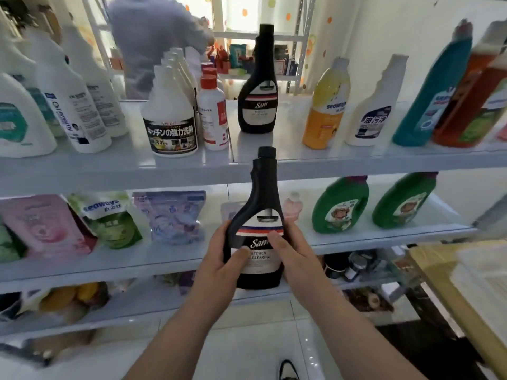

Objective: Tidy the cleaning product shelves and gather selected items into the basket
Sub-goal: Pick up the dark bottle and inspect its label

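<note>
Left hand [219, 257] and right hand [290, 259] both clasp the bottle [260, 201] (long axis upright), directly below its twin [258, 105] on the shelf [356, 160].

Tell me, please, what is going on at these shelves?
A person holds a black kitchen-cleaner bottle upright in front of the shelves, with the left hand and right hand gripping its lower body. A matching black bottle stands on the upper shelf among other cleaning products. Another person stands at shelving in the background.

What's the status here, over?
Left hand and right hand grip black bottle, upright. Twin bottle stands on top shelf. Nothing in the way.
</note>
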### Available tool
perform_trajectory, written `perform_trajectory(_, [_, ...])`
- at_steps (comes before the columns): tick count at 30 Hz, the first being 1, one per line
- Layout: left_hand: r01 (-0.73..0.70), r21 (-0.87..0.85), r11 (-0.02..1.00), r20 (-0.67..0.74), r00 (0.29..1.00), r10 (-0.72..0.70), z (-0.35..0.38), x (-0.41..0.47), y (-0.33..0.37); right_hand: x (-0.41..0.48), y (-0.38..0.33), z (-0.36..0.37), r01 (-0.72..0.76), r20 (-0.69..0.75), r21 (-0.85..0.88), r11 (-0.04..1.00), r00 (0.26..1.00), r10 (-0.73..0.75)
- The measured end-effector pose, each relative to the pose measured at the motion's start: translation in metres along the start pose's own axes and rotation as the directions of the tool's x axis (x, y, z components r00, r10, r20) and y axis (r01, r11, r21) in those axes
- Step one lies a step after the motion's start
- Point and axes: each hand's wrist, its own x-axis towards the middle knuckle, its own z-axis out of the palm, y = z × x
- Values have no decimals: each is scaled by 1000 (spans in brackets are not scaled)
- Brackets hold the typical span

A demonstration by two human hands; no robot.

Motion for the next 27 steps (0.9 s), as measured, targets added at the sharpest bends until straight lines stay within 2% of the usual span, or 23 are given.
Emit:
perform_trajectory(3, [224,-131,966,-16,973,-228,4,-21,-16,-14,9,-2,-126,-73,11,992,989,127])
perform_trajectory(5, [315,-150,937,18,949,-316,6,-32,-22,-18,9,-3,-234,-110,101,967,963,245])
perform_trajectory(7, [305,-9,952,62,951,-304,6,-40,-26,-20,7,-7,-348,-110,199,916,921,374])
perform_trajectory(9, [205,153,967,105,969,-222,6,-46,-26,-22,6,-17,-384,-54,322,865,905,421])
perform_trajectory(11, [105,274,956,115,983,-141,13,-48,-24,-25,6,-33,-332,32,427,841,935,353])
perform_trajectory(14, [39,422,906,46,997,-64,32,-47,-26,-28,6,-57,-195,96,424,884,981,170])
perform_trajectory(17, [19,680,733,48,996,-70,66,-50,-33,-34,6,-72,-113,117,468,877,991,65])
perform_trajectory(19, [-36,797,603,16,999,38,93,-51,-38,-38,6,-83,-100,118,497,862,992,46])
perform_trajectory(20, [-59,803,593,-6,994,106,104,-50,-41,-39,5,-89,-103,128,495,863,991,45])
perform_trajectory(21, [-70,787,613,-15,991,133,112,-48,-43,-40,4,-97,-111,146,475,873,988,46])
perform_trajectory(22, [-66,743,666,2,995,96,117,-47,-43,-40,2,-105,-115,165,426,897,985,48])
perform_trajectory(23, [-33,671,740,49,999,0,119,-47,-44,-39,-1,-114,-110,173,348,931,984,52])
perform_trajectory(25, [90,522,848,175,962,-209,126,-51,-47,-34,-7,-133,-103,151,164,981,985,79])
perform_trajectory(27, [208,370,906,182,940,-290,140,-59,-48,-28,-12,-149,-130,101,89,988,988,121])
